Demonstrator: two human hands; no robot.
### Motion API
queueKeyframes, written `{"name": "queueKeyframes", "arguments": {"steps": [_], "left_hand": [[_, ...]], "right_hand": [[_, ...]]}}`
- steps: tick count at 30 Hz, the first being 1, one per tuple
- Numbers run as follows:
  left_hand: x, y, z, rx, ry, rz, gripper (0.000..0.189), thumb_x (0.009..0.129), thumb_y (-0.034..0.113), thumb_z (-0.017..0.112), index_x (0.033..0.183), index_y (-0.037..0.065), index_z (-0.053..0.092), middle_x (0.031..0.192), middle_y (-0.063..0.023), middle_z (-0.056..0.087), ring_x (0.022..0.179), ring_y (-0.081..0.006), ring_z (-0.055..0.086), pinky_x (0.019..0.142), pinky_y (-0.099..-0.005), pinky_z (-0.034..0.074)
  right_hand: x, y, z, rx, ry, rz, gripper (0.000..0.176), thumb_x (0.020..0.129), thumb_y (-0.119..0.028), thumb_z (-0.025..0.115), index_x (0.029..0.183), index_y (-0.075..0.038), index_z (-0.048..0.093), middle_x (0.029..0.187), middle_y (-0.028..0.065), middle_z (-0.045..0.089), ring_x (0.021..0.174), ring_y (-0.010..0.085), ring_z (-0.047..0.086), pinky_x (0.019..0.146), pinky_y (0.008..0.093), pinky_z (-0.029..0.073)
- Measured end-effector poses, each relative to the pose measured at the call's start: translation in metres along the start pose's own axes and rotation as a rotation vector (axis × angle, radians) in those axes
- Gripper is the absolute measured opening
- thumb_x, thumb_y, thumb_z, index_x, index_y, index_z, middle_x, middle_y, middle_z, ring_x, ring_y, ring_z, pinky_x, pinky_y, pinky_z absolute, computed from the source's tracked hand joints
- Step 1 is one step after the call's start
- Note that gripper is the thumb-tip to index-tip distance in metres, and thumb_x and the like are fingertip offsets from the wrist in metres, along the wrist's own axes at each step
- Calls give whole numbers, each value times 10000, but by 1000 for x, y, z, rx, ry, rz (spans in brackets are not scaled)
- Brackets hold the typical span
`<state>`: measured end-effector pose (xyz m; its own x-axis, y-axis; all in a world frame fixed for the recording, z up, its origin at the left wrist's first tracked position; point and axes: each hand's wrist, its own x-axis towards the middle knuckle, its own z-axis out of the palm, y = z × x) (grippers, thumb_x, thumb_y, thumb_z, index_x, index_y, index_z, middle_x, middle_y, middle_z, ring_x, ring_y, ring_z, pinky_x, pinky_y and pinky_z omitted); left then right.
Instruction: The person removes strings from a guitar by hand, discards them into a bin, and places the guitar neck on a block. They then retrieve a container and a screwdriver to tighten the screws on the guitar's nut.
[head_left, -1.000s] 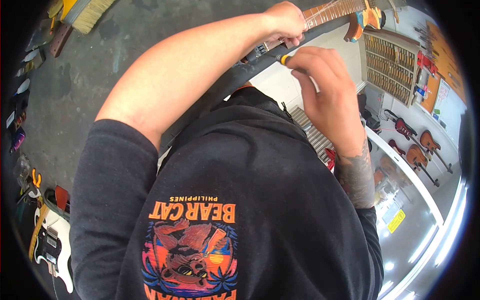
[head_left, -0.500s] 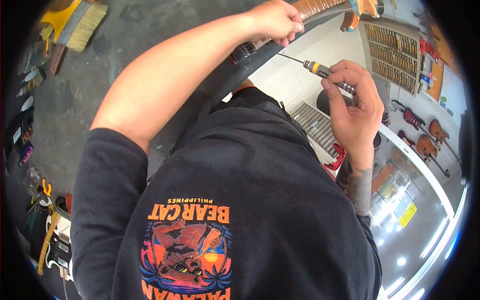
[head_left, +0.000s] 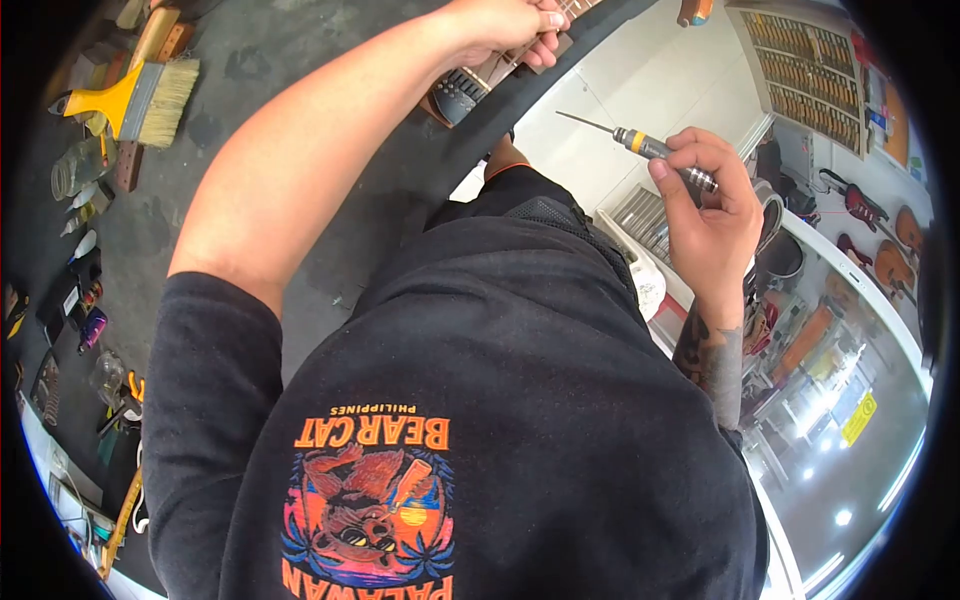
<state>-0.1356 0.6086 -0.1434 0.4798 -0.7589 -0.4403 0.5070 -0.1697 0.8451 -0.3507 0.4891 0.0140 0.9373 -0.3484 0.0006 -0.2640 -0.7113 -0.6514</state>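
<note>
My left hand (head_left: 515, 32) is closed, its fingers curled over the strings and neck of a guitar at the top of the view; what sits between the fingertips is hidden. Below that hand, the guitar's dark headstock (head_left: 459, 101) lies at the table edge, with strings running from it toward my fingers. My right hand (head_left: 713, 205) holds a screwdriver (head_left: 640, 143) with a dark handle and a yellow band. Its thin shaft points up and left, away from the guitar over the floor. A blue-and-orange part of the guitar body (head_left: 695, 11) shows at the top edge.
On the dark tabletop (head_left: 270, 125) lies a yellow-handled brush (head_left: 140, 102) at the left. Small bottles and tools line the far left. Guitars (head_left: 853, 202) hang at the right, near a rack of small parts (head_left: 806, 82). A glass panel (head_left: 840, 385) stands at lower right.
The camera view has shifted, and the guitar with my left hand sits farther up and left in it. The screwdriver tip is farther from the guitar. More of the headstock shows.
</note>
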Motion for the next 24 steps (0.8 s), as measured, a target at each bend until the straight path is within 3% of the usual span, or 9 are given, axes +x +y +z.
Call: {"name": "queueKeyframes", "arguments": {"steps": [4,10,20,24], "left_hand": [[-1,13,-1,87,-34,-88,175,1040,101,556,975,-43,632,761,-112,661,650,-198,688,581,-311,582],[13,12,-5,77,26,-36,187,1042,110,557,986,-50,634,805,-127,673,680,-208,703,593,-308,583],[15,15,-1,159,-17,-8,162,1036,94,564,958,-27,638,751,-102,667,603,-153,654,516,-274,509],[16,14,-1,172,-1,-18,174,1036,96,564,936,-20,645,711,-86,653,571,-144,629,499,-270,493]], "right_hand": [[-5,10,0,41,15,56,150,831,26,770,944,-29,689,1057,91,711,929,145,657,808,272,515],[-12,20,0,72,51,93,141,836,22,770,938,-32,689,1058,76,710,913,120,642,774,247,498],[-14,18,3,112,33,74,169,843,11,778,986,-14,691,1060,76,710,923,127,655,806,253,516],[-5,-5,11,56,17,23,215,832,-8,803,1022,-21,704,992,66,731,901,127,692,801,274,546]]}}
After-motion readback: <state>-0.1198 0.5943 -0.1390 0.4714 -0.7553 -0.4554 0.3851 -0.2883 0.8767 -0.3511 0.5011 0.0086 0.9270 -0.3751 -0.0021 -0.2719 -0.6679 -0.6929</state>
